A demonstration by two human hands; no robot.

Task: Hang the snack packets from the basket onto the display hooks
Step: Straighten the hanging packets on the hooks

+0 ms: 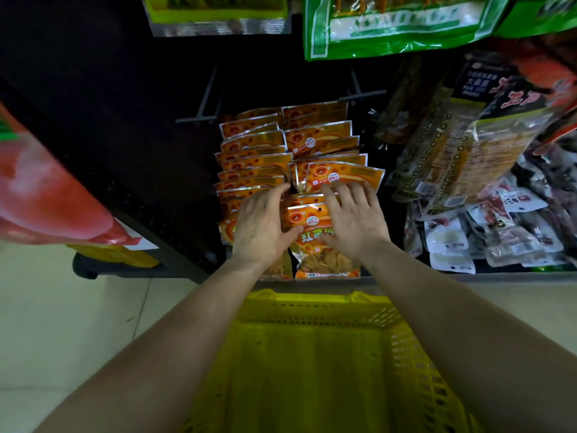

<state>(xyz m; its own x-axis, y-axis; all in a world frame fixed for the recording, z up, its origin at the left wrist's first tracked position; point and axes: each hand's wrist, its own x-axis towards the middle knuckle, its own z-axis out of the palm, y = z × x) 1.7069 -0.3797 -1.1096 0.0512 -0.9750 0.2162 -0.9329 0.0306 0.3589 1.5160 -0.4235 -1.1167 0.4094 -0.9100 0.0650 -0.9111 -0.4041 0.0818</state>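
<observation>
Both my arms reach forward over the yellow basket [312,303], which sits nearest to me with its mesh bottom showing. Beyond its far rim, the orange snack packets [321,139] hang in two close rows on the display hooks [361,95], whose dark prongs stick out above the farthest packets.

My left hand [265,220] lies on the near end of the left row. Its fingers bend over the packet tops towards the gap between the rows, and its thumb rests against the front packet [324,254] of the right row. I cannot tell whether it actually pinches a packet or only leans on them.

My right hand [352,220] is spread wide, fingers apart and fairly straight, and is laid flat on the near packets of the right row. Its fingertips reach the lower edge of a packet that tilts a little to the right. The front packet hangs below and between my two hands, its clear window showing pale crisp pieces.

To the right of the orange rows hang brown-and-clear bags [462,151], and lower down on that side is a heap of white and dark pouches [499,229]. Green bags [390,23] hang at the top, with a yellow-green one [215,10] to their left. A large red bag [46,198] fills the left edge. A pale tiled floor [62,307] lies on the near left.
</observation>
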